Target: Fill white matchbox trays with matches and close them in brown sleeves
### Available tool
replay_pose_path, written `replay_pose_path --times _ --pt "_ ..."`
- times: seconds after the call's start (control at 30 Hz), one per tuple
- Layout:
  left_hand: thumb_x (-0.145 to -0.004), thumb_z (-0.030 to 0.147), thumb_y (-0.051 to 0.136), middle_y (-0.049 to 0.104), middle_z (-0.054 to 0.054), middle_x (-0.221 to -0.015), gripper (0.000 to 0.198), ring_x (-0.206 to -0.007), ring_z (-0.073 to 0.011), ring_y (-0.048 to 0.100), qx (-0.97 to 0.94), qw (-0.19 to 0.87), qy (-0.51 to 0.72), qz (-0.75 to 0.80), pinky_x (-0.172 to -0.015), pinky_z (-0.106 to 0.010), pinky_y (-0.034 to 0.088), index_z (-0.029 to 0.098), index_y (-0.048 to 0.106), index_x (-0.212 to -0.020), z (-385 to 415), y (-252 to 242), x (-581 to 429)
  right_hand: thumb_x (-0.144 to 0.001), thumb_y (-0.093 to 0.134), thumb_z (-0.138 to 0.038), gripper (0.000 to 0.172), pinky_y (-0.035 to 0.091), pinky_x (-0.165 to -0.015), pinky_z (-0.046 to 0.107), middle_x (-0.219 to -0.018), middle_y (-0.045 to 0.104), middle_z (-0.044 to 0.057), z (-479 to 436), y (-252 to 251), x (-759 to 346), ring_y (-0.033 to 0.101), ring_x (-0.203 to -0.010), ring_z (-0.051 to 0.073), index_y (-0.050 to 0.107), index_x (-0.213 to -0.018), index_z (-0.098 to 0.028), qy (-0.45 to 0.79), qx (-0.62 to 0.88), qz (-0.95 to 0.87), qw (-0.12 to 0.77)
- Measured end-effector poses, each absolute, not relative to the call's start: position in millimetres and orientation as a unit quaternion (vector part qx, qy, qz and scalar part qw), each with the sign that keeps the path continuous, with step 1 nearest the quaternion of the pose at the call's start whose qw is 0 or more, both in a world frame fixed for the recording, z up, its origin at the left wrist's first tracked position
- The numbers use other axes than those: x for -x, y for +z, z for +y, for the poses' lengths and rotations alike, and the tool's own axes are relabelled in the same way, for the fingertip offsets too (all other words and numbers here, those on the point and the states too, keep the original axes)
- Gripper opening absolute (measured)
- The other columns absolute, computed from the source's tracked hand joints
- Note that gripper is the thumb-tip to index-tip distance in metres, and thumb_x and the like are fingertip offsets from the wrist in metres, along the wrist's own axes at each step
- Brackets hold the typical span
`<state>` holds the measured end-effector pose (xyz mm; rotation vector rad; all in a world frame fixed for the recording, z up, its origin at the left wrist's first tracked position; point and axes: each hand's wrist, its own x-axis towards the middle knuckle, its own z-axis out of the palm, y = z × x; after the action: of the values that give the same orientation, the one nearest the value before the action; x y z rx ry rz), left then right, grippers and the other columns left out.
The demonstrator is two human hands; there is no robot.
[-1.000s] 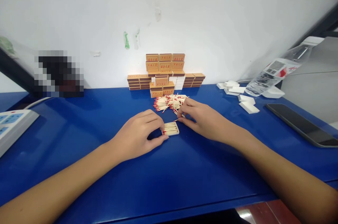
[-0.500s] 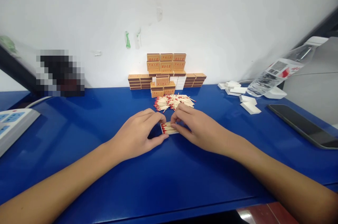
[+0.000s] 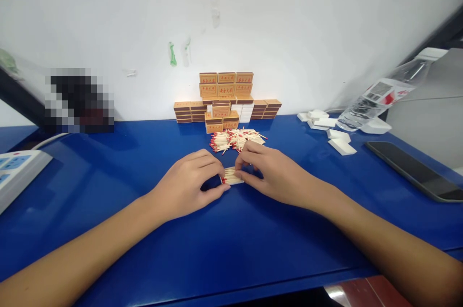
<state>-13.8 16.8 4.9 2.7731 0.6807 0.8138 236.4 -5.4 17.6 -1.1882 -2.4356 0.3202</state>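
Your left hand (image 3: 191, 184) has the left end of a small white tray (image 3: 234, 183) between thumb and fingers. Your right hand (image 3: 277, 174) is bent over the tray's right end, thumb and fingertips drawn close together; you cannot tell from here whether a match is pinched between them. The tray thus lies between your two hands, flat on the blue surface (image 3: 224, 249). In it, matches (image 3: 229, 175) lie lengthwise side by side, with red heads showing at the left end, by your left fingers.

Just beyond your hands, on the far side, a loose pile of matches (image 3: 235, 140) spreads with heads pointing various ways. Behind that, near the wall (image 3: 144, 17), stand stacked matchboxes (image 3: 226, 90), yellow and brown, with some white ones low on the right; their contents are hidden. Far right are small white box pieces (image 3: 342, 146) and a clear bottle (image 3: 378, 95) with a white cap. Nearer on the right lies a dark phone (image 3: 415, 171); at the left edge, a power strip (image 3: 25, 172).
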Motion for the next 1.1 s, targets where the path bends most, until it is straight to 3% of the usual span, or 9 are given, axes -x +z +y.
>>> replay_pose_path --times 0.5,0.67,0.87,1.1 --pt "-0.100 0.029 0.070 0.078 -0.008 -0.104 0.014 -0.100 -0.0255 0.069 -0.931 0.085 0.265 0.234 -0.091 -0.043 0.059 0.018 0.074 -0.108 16.4 5.9 14.9 -0.100 0.060 -0.017 0.010 0.045 -0.072 0.031 -0.094 0.064 0.004 2.5 24.4 -246.2 0.060 -0.081 0.019 0.064 -0.092 -0.020 0.057 0.465 -0.854 0.225" --pt "-0.100 0.030 0.069 0.078 -0.007 -0.103 0.013 -0.101 -0.0254 0.069 -0.931 0.089 0.260 0.241 -0.092 -0.043 0.059 0.019 0.072 -0.107 16.2 6.7 14.1 -0.100 0.065 -0.024 0.010 0.046 -0.073 0.034 -0.099 0.067 0.008 7.1 18.6 -250.6 0.064 -0.083 0.022 0.064 -0.091 -0.020 0.020 0.513 -0.844 0.155" --pt "-0.099 0.032 0.070 0.076 -0.007 -0.102 0.013 -0.102 -0.0255 0.068 -0.929 0.095 0.257 0.249 -0.091 -0.042 0.058 0.020 0.071 -0.104 14.4 8.7 14.7 -0.104 0.060 -0.024 0.018 0.044 -0.069 0.033 -0.092 0.066 0.007 9.9 15.1 -252.1 0.064 -0.080 0.022 0.059 -0.087 -0.021 0.041 0.541 -0.834 0.101" --pt "-0.098 0.033 0.072 0.076 -0.008 -0.105 0.020 -0.102 -0.0262 0.068 -0.929 0.090 0.250 0.259 -0.090 -0.044 0.058 0.018 0.069 -0.111 15.6 6.1 15.3 -0.107 0.053 -0.020 0.013 0.046 -0.074 0.032 -0.100 0.065 0.007 2.2 24.0 -245.5 0.062 -0.086 0.021 0.057 -0.094 -0.021 0.099 0.448 -0.868 0.188"
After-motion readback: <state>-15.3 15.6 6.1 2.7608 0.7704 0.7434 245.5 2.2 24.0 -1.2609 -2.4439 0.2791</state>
